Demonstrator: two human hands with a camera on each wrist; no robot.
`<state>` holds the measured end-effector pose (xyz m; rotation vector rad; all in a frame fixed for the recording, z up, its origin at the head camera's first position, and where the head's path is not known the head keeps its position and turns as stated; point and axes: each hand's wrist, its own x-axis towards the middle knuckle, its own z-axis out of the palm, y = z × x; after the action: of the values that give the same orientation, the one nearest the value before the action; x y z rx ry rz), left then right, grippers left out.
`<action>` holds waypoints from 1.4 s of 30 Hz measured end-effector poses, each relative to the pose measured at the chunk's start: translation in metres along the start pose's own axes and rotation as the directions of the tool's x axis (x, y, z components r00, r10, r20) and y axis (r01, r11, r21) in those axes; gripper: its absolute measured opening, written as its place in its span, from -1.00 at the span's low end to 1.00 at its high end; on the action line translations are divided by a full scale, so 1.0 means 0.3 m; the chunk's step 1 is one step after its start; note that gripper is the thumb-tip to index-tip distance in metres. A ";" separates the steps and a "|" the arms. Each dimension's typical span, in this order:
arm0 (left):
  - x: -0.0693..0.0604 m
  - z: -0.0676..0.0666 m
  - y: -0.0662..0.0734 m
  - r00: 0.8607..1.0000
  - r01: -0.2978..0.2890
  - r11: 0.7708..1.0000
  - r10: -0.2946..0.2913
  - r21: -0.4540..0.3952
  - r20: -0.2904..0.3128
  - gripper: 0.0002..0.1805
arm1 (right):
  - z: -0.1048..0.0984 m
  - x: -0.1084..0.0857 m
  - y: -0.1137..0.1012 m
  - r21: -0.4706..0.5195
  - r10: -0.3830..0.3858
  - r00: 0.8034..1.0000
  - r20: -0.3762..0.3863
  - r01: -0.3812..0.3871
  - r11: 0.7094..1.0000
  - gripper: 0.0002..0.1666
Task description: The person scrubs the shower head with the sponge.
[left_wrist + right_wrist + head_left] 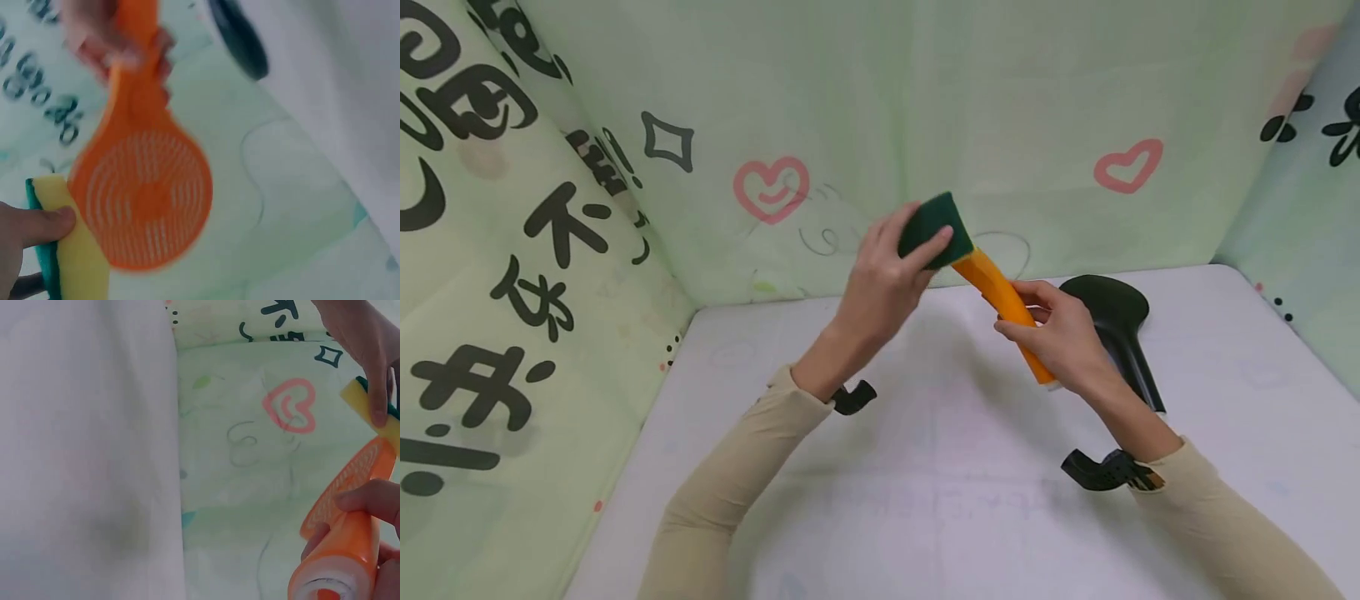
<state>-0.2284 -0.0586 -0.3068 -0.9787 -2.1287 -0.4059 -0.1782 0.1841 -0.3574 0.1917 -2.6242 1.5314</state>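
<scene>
My left hand [880, 279] pinches a sponge [932, 227], yellow with a green scouring side, between thumb and fingers. The yellow side [81, 256] faces the round slotted head of an orange skimmer [150, 194], against its edge in the left wrist view. Around the skimmer's handle curl the fingers of my right hand [1060, 329], holding it tilted above the table. The right wrist view shows the handle's pale, hollow end [331, 587] toward the camera. From the head view, the sponge and left hand hide the skimmer's head.
Behind my right hand, a black utensil [1108, 308] with a broad rounded head lies on the white-covered table [940, 500]. Pale green printed curtains [1000, 100] stand around the table's back and sides. A black strap-like mount [1101, 471] sits at each wrist.
</scene>
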 end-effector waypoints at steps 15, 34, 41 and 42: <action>-0.051 0.026 0.056 0.978 -0.209 0.976 0.210 0.060 -0.015 -0.63 | -0.001 0.005 0.000 -0.044 -0.064 0.998 -0.011 0.063 0.997 -0.26; -0.078 0.087 -0.173 0.755 0.474 -0.033 -0.499 -0.880 0.425 -0.50 | -0.030 -0.018 0.097 0.382 -0.106 0.969 0.222 0.013 0.924 -0.56; -0.041 0.050 -0.132 0.804 0.337 0.034 -0.531 -0.941 0.269 -0.46 | -0.007 -0.018 0.088 0.302 -0.175 0.949 0.261 0.092 0.949 -0.46; -0.036 0.049 -0.124 0.806 0.321 0.040 -0.535 -0.946 0.251 -0.45 | -0.001 -0.019 0.083 0.310 -0.172 0.952 0.254 0.088 0.947 -0.46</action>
<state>-0.2591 -0.0806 -0.3238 -0.7432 -1.7580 -2.3632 -0.1763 0.1968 -0.3793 0.6375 -2.4926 1.9694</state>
